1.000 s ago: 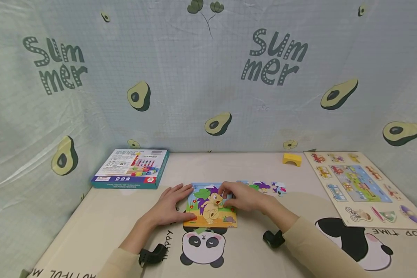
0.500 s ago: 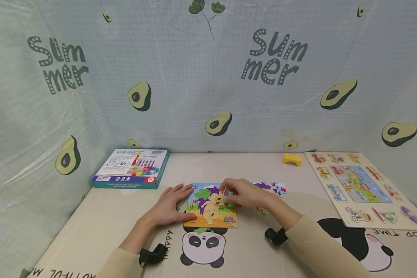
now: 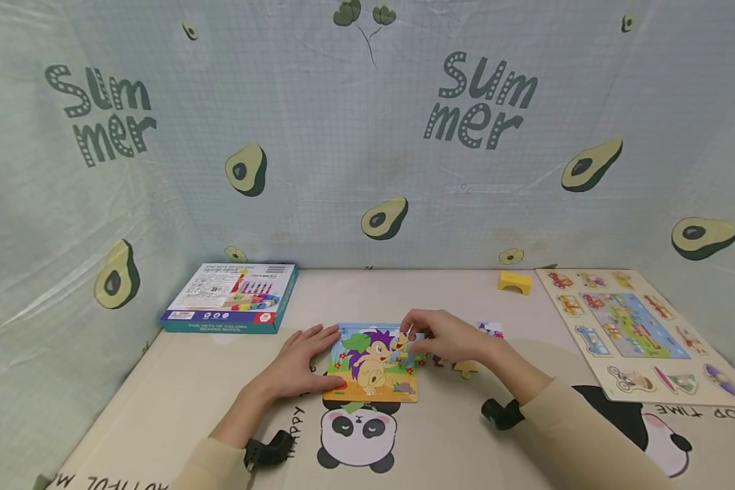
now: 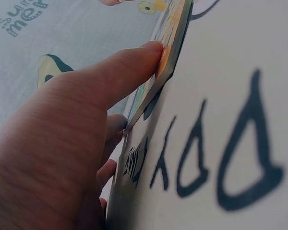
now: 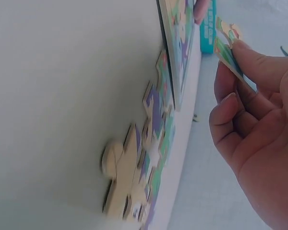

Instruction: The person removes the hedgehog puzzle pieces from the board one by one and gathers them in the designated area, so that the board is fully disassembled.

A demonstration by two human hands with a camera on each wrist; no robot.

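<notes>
A picture puzzle board with a purple-haired hedgehog lies flat on the table. My left hand rests at its left edge, fingers spread and thumb on the board's corner area. My right hand is over the board's right edge, thumb and index finger pinching a puzzle piece with green, blue and tan print. In the right wrist view this piece is lifted clear of the board. Several loose puzzle pieces lie on the table right of the board, partly hidden by the right hand in the head view.
A boxed toy set lies at the back left. A yellow arch block stands at the back right. Further right lies a large wooden picture board. A printed plastic sheet rises behind the table.
My right hand has moved a little right and up, away from the hedgehog picture, with the puzzle piece in its fingers. My left hand has stayed in place.
</notes>
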